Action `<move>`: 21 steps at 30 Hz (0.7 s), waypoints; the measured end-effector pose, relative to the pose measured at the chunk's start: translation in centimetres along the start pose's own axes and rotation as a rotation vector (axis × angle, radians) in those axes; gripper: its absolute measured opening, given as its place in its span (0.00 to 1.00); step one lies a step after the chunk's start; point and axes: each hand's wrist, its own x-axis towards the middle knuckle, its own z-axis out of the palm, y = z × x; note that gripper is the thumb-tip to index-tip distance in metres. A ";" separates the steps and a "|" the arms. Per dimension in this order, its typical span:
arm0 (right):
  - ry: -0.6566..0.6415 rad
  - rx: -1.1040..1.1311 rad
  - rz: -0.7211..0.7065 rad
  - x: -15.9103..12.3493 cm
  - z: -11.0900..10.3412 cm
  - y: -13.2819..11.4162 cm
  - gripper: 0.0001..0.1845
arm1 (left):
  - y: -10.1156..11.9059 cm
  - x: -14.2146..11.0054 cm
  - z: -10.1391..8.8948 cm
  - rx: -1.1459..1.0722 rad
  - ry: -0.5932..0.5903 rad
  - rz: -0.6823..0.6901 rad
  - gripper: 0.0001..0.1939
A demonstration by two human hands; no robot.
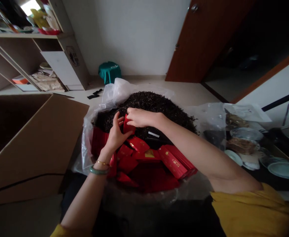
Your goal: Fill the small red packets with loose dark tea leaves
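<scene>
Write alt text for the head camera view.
A person's right hand pinches the top of a red packet, with the left hand open at its side, near a heap of dark, leaf-like material in translucent plastic. More red packets lie nearer the wearer; an open cardboard box stands at left.

No text is showing clearly enough to be read. Gold characters (176, 163) are standing on the stacked red packets (169, 159) at the near right, too small to tell. White lettering (114, 66) is running across the teal fabric (108, 75) on the far floor, blurred. A dark emblem (72, 56) is marking the far-left shelf unit (79, 72), its detail being unclear.
</scene>
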 end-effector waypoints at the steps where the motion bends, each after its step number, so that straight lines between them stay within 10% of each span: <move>1: 0.019 0.014 -0.032 -0.3 -0.3 0.1 0.12 | -0.1 0.1 0.0 -0.024 -0.042 -0.078 0.44; 7: 0.030 0.078 -0.076 -1.0 -1.2 -0.4 0.12 | 1.0 0.4 -0.3 0.057 -0.113 -0.253 0.16; 21: 0.137 0.158 -0.082 -2.3 -2.0 -1.0 0.11 | 2.1 0.4 -0.4 -0.144 -0.022 -0.257 0.21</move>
